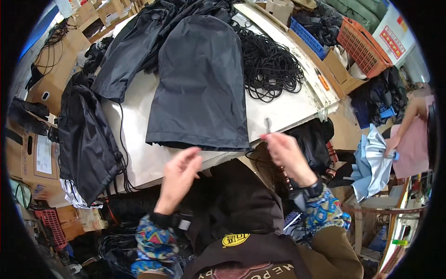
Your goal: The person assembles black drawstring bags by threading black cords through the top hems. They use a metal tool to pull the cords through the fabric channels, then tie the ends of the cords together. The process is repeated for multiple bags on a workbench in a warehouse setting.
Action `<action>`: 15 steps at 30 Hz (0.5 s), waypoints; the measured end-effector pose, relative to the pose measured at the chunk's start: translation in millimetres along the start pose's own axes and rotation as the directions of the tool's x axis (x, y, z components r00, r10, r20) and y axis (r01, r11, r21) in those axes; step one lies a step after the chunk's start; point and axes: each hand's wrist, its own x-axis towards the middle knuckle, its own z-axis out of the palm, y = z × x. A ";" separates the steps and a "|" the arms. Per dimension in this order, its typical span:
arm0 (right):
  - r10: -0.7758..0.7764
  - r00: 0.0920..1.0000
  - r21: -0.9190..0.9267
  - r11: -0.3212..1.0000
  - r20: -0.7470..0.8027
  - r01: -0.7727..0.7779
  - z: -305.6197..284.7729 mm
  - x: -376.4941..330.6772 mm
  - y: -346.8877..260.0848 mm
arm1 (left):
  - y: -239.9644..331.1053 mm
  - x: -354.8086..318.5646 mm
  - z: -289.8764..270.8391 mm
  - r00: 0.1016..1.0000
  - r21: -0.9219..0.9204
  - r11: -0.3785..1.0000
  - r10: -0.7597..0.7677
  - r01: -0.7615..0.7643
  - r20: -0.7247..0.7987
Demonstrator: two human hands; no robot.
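So the cloth bag [200,88] lies on the table [274,111], cord pile [272,67] just to its right, drawstring bag [86,144] at the left edge.

At centre, the black bag [202,83] is showing smooth cloth with faint sheen. Upper centre-right, the cord heap [272,65] is looking matt, fibrous. The white tabletop [265,109], mid-frame, is appearing smooth, faintly glossy. Upper right, the orange crate [364,49] is showing rigid plastic; far left, the carton [30,167] is showing matt cardboard.

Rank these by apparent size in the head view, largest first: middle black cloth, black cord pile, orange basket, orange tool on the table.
1. Middle black cloth
2. Black cord pile
3. Orange basket
4. Orange tool
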 end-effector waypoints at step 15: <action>-0.337 0.923 -0.431 0.816 0.187 0.385 61.2 6.5 21.5 | -1.8 5.5 71.1 0.994 -0.091 0.993 0.064 -0.072 -0.090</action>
